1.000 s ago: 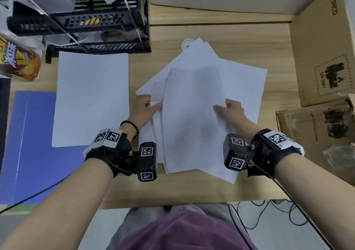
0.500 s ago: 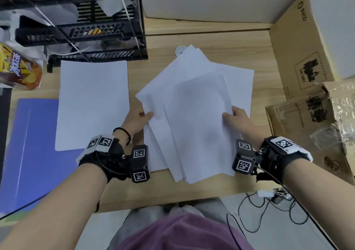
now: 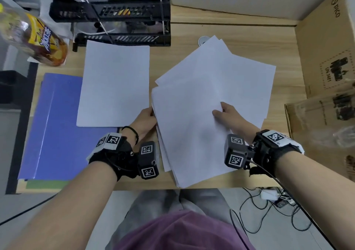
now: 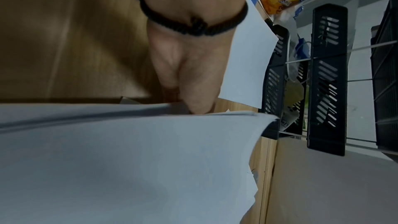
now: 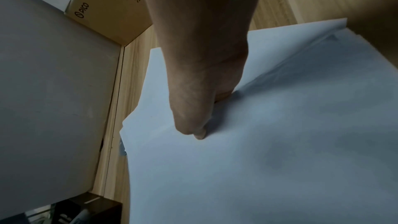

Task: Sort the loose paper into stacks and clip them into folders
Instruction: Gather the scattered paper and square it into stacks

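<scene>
Hands: left hand [image 3: 144, 119] is gripping the left edge of the loose paper [image 3: 194, 134], fingers tucked beneath and so hidden; right hand [image 3: 228, 114] is pinching the right edge of the upper sheets, thumb on top.
Loose paper: fanned, skewed sheets are lying on the desk [image 3: 221, 33] before the person, lower edge overhanging the front edge; a hold on both sides is probably serving to square them.
Finished stack: squared stack [image 3: 115, 84] is lying well apart to the left, seemingly kept clear of the unsorted sheets.
Folder: blue folder [image 3: 55, 127] is lying partly under that stack, within reach for clipping.
Surroundings: black tray rack [image 3: 123, 11] and cardboard box [image 3: 324, 54] are bordering the work area.
Progress: sorting is looking underway; clipping is not yet begun.
</scene>
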`<state>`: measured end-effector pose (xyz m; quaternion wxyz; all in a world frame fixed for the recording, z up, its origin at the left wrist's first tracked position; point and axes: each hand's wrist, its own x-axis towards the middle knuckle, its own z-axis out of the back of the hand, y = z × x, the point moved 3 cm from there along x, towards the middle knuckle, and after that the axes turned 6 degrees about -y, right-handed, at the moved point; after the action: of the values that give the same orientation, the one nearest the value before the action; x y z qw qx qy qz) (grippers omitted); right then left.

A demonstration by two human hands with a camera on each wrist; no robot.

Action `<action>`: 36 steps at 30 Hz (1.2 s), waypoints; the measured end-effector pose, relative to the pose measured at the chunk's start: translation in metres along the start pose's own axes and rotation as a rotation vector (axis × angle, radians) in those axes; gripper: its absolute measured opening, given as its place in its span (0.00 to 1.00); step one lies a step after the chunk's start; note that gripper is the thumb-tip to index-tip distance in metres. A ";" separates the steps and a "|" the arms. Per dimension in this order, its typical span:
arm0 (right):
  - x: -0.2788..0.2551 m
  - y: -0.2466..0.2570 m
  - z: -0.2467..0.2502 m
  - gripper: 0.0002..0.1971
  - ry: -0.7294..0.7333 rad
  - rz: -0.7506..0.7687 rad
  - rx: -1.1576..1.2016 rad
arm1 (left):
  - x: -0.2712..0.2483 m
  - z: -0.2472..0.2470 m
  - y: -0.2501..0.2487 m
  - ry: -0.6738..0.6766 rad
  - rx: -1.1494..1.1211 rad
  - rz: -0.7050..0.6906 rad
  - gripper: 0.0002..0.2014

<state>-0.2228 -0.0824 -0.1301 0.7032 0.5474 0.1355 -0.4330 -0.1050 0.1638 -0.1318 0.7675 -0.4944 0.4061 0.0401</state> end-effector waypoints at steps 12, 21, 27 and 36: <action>-0.015 0.035 0.048 0.10 -0.144 0.177 -0.755 | 0.005 0.026 -0.002 -0.115 0.222 -0.130 0.21; -0.016 0.069 -0.050 0.03 0.126 0.515 -1.122 | -0.024 0.034 0.007 0.028 -0.083 -0.051 0.13; -0.007 0.066 -0.100 0.24 0.173 0.688 -1.188 | -0.041 0.044 0.030 0.007 0.067 -0.127 0.16; -0.013 0.070 -0.042 0.16 0.279 0.516 -0.662 | -0.025 0.030 0.006 -0.096 -0.094 -0.091 0.13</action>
<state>-0.1656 -0.0370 -0.0912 0.9006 0.3619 0.2195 -0.0988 -0.1067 0.1992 -0.1145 0.7631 -0.5452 0.3438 0.0477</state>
